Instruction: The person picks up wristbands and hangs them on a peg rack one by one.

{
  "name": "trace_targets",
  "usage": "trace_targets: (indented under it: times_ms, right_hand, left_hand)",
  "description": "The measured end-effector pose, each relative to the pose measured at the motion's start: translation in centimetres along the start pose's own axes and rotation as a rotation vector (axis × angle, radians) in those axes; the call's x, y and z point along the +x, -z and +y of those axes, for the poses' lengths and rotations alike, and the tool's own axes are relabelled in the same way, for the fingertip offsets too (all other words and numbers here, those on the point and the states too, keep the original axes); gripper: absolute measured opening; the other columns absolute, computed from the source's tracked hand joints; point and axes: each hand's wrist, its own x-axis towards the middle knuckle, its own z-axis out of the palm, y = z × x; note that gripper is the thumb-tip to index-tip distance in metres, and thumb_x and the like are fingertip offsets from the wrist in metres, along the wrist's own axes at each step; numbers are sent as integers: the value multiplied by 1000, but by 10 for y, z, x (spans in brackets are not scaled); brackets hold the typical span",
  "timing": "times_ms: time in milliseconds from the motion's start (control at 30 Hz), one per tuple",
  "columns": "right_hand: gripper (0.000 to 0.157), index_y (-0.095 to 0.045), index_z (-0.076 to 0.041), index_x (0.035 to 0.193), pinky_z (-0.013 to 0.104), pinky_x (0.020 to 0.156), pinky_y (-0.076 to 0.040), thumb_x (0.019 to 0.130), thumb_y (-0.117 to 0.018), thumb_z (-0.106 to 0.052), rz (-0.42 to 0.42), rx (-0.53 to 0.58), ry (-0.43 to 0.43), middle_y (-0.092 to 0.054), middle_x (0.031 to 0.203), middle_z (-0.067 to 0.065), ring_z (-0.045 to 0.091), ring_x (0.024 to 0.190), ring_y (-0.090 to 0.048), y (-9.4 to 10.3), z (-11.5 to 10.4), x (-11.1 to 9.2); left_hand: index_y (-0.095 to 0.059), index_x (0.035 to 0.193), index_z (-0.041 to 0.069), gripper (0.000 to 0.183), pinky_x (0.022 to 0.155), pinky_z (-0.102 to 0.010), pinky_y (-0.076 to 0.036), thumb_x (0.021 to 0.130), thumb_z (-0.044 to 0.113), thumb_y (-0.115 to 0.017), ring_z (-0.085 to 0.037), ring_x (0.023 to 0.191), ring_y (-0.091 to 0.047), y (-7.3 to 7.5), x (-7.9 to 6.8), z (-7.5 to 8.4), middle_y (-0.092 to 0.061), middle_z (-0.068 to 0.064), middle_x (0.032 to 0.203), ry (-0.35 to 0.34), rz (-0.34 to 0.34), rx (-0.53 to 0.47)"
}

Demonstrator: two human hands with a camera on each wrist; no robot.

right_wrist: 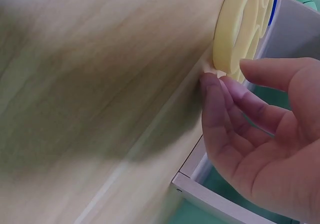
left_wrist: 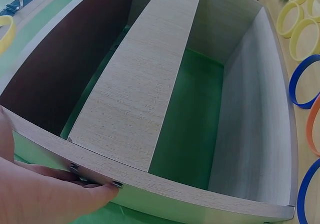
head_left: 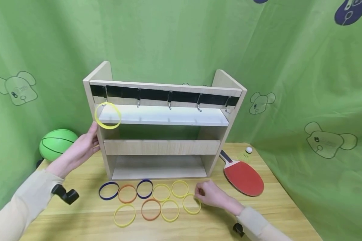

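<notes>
My right hand (head_left: pixel 212 194) is low over the table, its curled fingers and thumb at the near edge of a yellow silicone wristband (right_wrist: pixel 223 46) that lies flat. In the head view this yellow wristband (head_left: pixel 191 213) is the rightmost of the loose ones. Against the left side panel of a wooden shelf rack (head_left: pixel 162 148) rests my left hand (head_left: pixel 82 147), fingers extended along its outer face. Another yellow wristband (head_left: pixel 118 124) hangs from the leftmost hook (head_left: pixel 106 97). The left wrist view shows my left hand (left_wrist: pixel 55 196) at the panel, partly hidden behind it.
Several blue (head_left: pixel 100 192), orange (head_left: pixel 151 219) and yellow wristbands (head_left: pixel 124 226) lie before the rack. Bare hooks (head_left: pixel 170 103) line its black strip. A red paddle (head_left: pixel 244 177) and a shuttlecock (head_left: pixel 246 154) lie right; a green ball (head_left: pixel 57 144) sits left. A green curtain (head_left: pixel 169 40) stands behind.
</notes>
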Motion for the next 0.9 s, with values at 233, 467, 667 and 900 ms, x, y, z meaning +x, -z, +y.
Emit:
trace_targets:
  times_ms: [233,467,667,900]
  right_hand:
    - [14,-63,-8,75,10,54,-44,80,-76,-3,-26,-13,7,-61,66,-4,-7,61,-42,-2,3,0]
    - [9,-67,-6,78,11,56,-49,83,-70,1,-26,30,10,-68,71,1,-6,63,-49,1,1,-1]
    - [8,-68,-5,82,15,66,-58,85,-67,2,-17,65,9,-73,79,4,3,72,-65,9,-4,-1]
    - [8,-67,-5,83,15,63,-57,88,-66,1,31,83,49,-73,79,4,5,72,-67,25,-17,2]
  left_hand:
    - [10,155,-4,95,126,-58,2,98,67,-19,-44,153,6,-1,0,1,9,-29,163,-1,8,16]
    - [13,154,-3,96,125,-59,4,98,68,-19,-45,152,9,-1,-1,1,12,-29,162,4,7,-2]
    - [14,154,-4,96,125,-59,4,98,67,-19,-46,152,9,-1,-1,0,13,-29,162,3,4,4]
    - [12,153,-6,97,125,-59,4,98,67,-19,-46,152,9,0,0,-2,12,-30,162,8,8,-4]
